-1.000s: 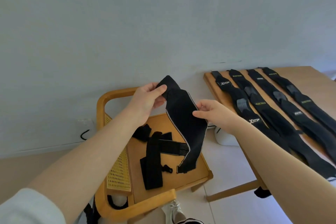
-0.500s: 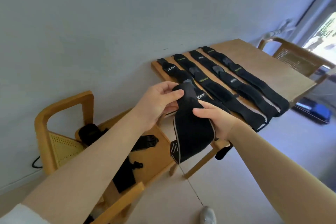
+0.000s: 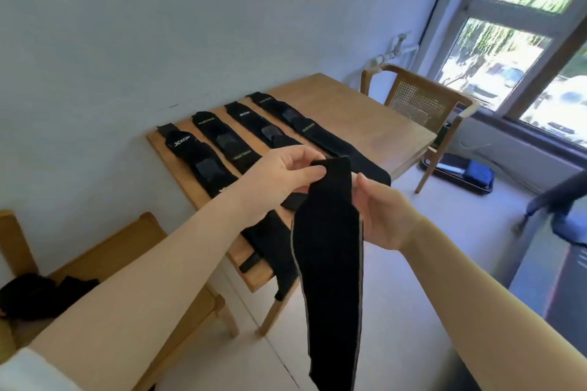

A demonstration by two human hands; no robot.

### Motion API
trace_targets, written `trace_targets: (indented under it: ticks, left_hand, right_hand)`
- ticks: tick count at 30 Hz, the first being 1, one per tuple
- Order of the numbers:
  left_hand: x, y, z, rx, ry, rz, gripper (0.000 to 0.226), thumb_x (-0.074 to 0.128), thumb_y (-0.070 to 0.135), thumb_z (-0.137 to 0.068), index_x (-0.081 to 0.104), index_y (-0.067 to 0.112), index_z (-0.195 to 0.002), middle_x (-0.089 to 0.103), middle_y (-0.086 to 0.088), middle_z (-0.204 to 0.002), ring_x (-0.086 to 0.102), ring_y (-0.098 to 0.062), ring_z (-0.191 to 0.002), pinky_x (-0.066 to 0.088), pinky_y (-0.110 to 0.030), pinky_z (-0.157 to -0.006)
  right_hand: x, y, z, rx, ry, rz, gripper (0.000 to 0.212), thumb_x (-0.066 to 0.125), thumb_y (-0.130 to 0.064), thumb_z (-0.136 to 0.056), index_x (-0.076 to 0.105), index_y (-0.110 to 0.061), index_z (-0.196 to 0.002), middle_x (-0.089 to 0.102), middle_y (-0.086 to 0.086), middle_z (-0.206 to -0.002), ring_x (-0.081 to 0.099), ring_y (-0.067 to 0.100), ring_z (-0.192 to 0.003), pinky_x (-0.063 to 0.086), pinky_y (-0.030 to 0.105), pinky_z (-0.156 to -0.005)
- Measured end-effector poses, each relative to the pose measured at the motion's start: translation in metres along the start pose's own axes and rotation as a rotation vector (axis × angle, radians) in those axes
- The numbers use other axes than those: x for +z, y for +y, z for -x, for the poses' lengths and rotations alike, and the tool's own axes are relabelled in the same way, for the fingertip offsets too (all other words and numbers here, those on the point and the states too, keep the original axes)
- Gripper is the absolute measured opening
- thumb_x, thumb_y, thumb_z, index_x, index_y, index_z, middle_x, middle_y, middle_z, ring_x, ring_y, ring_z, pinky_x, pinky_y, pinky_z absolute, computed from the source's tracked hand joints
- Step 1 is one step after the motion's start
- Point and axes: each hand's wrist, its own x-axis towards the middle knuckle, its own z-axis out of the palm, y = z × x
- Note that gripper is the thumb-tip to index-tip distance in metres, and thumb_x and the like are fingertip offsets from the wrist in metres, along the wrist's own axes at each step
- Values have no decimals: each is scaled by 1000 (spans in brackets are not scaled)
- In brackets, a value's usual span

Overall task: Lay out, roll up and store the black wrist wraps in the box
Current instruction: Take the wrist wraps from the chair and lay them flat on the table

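A pale-walled room with a window at the right; a wooden table (image 3: pixel 365 124) stands against the wall, just beyond both hands.

The wrist wrap in hand (image 3: pixel 327 251) is held up in the air over the near edge of the table, its top end level with the fingers and the rest hanging straight down below the hands. The left hand (image 3: pixel 279 178) pinches the top left corner between thumb and fingertips. The right hand (image 3: pixel 381 216) grips the right edge just below the top, fingers curled behind the fabric.

Handling judgement: the wrap is light, soft and limp; it folds under its own weight and gives no support along its length. It is best taken by the two top corners or by both ends and drawn flat. It looks neither fragile nor slippery.

Beyond the left hand, four laid-out wraps (image 3: pixel 222 143) lie side by side on the table, lengthwise, some ends overhanging the near edge.

Containers: no box can be identified in this view. Below the left forearm, a wooden chair (image 3: pixel 133 241) carries a small dark heap (image 3: pixel 35 295) on its seat, probably further wraps. A second chair (image 3: pixel 419 101) stands at the far right of the table, nothing visible on it.
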Motion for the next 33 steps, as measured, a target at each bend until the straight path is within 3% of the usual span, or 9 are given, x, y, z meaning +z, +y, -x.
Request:
trace_targets:
  ticks: [4, 8, 16, 20, 23, 25, 28, 31, 33]
  left_hand:
    - [49, 16, -53, 98, -66, -36, 12, 55, 6, -92, 63, 16, -92, 69, 1, -84, 65, -8, -81, 48, -11, -73]
    - [87, 22, -101, 109, -184, 33, 13, 52, 4, -94, 60, 14, -91, 65, -2, -84, 63, -14, -80, 51, -21, -75]
    - [117, 21, -213, 183, -227, 46, 21, 47, -1, -94, 58, 14, -84, 65, 11, -106, 59, 3, -98, 49, -15, -78]
    - [116, 12, -283, 211, -317, 162, 38, 50, 1, -93, 67, 30, -75, 63, 17, -118, 53, -2, -118, 47, -13, -86]
    - [119, 12, -334, 217, -352, 202, 37, 53, 5, -89, 70, 33, -73, 59, 10, -126, 48, -5, -125, 44, -14, -93]
    - [116, 10, -364, 148, -216, 319, 33, 55, 14, -88, 72, 36, -71, 61, 7, -122, 54, -10, -120, 43, -28, -103]
    - [87, -15, -412, 109, -104, 153, 21, 64, 40, -79, 68, 46, -98, 59, 18, -122, 52, -4, -120, 40, -34, -106]
    - [44, -66, -442, -166, -43, -256, 68, 68, 40, -84, 34, 33, -142, 40, 8, -146, 38, -12, -134, 31, -32, -110]
    - [23, -102, -452, -308, 16, -526, 82, 66, 32, -87, 15, 23, -151, 20, 0, -156, 22, -17, -143, 22, -32, -113]
  right_hand:
    - [-51, -33, 24, 9, 72, 25, 36, 72, -26, -79, 66, -15, -113, 66, 10, -100, 68, 20, -87, 58, 31, -71]
    - [-100, -57, 37, 103, 225, 254, 17, 51, -12, -88, 58, -14, -103, 66, 5, -90, 67, 13, -80, 57, 26, -72]
    - [-201, -101, 33, 126, 183, 272, 22, 52, -19, -92, 59, -16, -113, 69, -3, -95, 65, 11, -88, 52, 23, -74]
    - [-254, -125, 6, 73, 211, 290, 48, 55, -11, -89, 46, -16, -136, 59, -2, -130, 59, 13, -111, 49, 26, -88]
    - [-289, -155, -18, 71, 268, 316, 35, 71, -13, -82, 60, -7, -114, 68, 3, -103, 64, 13, -94, 50, 22, -80]
    - [-308, -181, -32, 84, 304, 370, 29, 67, -13, -81, 58, 0, -106, 69, 6, -93, 66, 17, -89, 53, 25, -78]
    - [-335, -215, -56, 138, 371, 425, 27, 60, -17, -79, 57, -3, -103, 69, 8, -91, 67, 20, -87, 57, 27, -72]
    - [-359, -230, -93, 89, 431, 389, 7, 54, -11, -91, 60, -14, -93, 71, 3, -82, 70, 14, -75, 55, 22, -61]
    - [-373, -231, -128, 66, 432, 399, 8, 53, -11, -93, 59, -16, -93, 72, 3, -84, 70, 15, -77, 55, 25, -63]
